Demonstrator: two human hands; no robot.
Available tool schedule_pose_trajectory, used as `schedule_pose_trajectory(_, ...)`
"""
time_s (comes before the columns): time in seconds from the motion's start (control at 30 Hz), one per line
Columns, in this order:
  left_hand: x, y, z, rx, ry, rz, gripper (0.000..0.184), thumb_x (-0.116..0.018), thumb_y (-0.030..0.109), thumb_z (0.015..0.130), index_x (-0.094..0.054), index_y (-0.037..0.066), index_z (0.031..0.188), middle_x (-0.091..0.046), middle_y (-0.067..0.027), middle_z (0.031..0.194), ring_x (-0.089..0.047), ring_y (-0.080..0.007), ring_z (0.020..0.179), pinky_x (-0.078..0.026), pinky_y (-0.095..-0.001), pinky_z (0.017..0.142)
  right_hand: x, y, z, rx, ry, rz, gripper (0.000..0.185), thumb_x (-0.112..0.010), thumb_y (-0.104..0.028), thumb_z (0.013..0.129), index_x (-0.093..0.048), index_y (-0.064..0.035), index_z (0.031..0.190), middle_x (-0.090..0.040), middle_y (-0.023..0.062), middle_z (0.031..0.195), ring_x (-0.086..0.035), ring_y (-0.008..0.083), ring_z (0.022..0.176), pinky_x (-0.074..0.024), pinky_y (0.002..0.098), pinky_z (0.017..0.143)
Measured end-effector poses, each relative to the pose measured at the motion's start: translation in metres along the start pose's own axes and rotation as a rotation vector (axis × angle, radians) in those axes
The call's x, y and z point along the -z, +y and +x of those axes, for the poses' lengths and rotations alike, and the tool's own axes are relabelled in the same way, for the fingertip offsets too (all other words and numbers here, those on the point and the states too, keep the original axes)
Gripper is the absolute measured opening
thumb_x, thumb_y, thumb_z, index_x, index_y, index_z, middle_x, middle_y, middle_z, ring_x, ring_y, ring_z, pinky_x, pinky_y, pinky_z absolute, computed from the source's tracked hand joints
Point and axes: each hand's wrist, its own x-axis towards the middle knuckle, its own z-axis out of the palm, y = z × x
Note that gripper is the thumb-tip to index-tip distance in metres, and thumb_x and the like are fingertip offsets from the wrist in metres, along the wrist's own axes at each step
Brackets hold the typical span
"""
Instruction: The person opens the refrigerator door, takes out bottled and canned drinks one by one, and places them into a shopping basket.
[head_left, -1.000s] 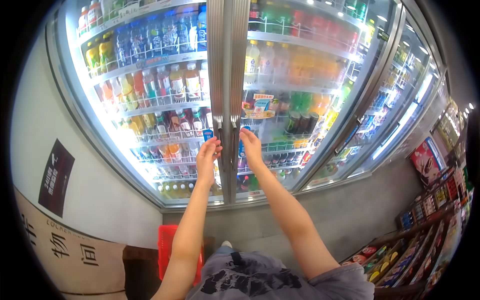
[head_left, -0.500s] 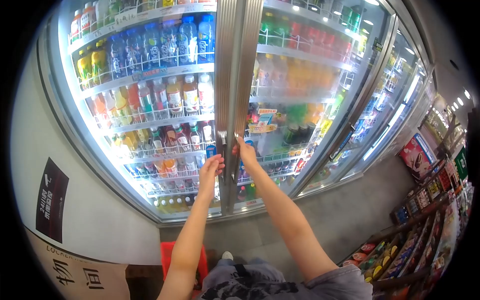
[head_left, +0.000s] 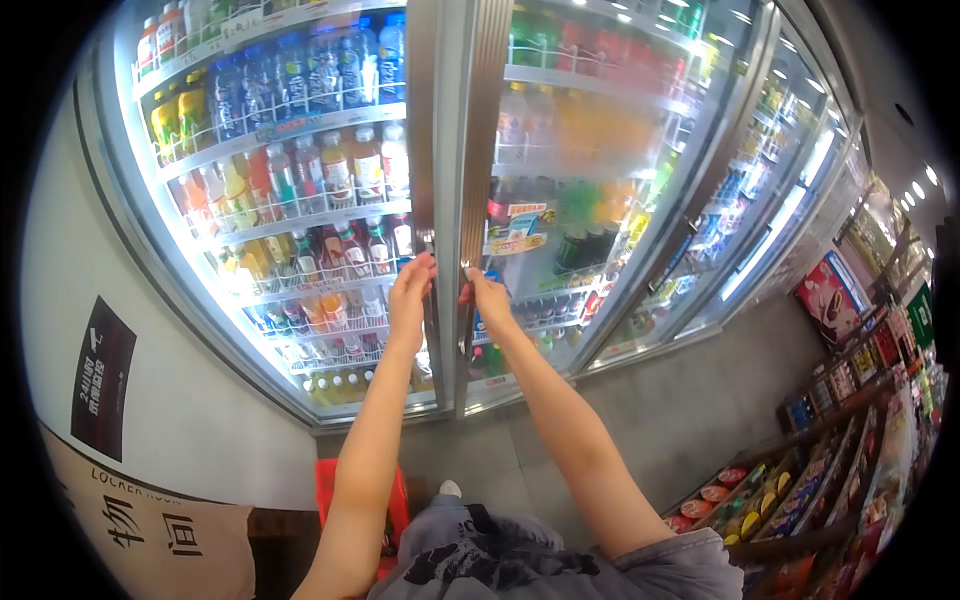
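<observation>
My right hand has its fingers curled round the metal handle of the right glass fridge door. Close to the handle edge of the left fridge door is my left hand, its fingers half bent and slightly apart; no object shows in it. Whether its fingertips touch the frame cannot be made out. Behind the left glass stand rows of bottles, among them blue-labelled ones. A paper label is stuck on the right door, whose glass looks fogged.
A red basket sits on the floor by my legs. At the left is a white wall panel with a black sign. Snack shelves rise at the lower right, and more glass fridge doors run along the right.
The gap between the two doors looks wider. My right hand has closed round the right door's handle. My left hand has moved up slightly along the left door's edge.
</observation>
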Motion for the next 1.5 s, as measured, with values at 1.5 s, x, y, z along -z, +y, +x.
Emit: schedule_pose_trajectory(1.5, -0.261, 0.052, -0.003, -0.020, -0.623, -0.128, 0.047, -0.041, 0.035, 0.103, -0.054, 0.000, 0.132, -0.065, -0.0103, 0.118, -0.062, -0.0175, 0.100, -0.046, -0.0307, 0.086, 0.205, -0.218, -0.091, 0.653, 0.345, 0.430, 0.030, -0.052, -0.017, 0.098, -0.059, 0.0032, 0.119, -0.065, 0.0134, 0.108, -0.063, 0.0180, 0.095, -0.0546, 0.0311, 0.080)
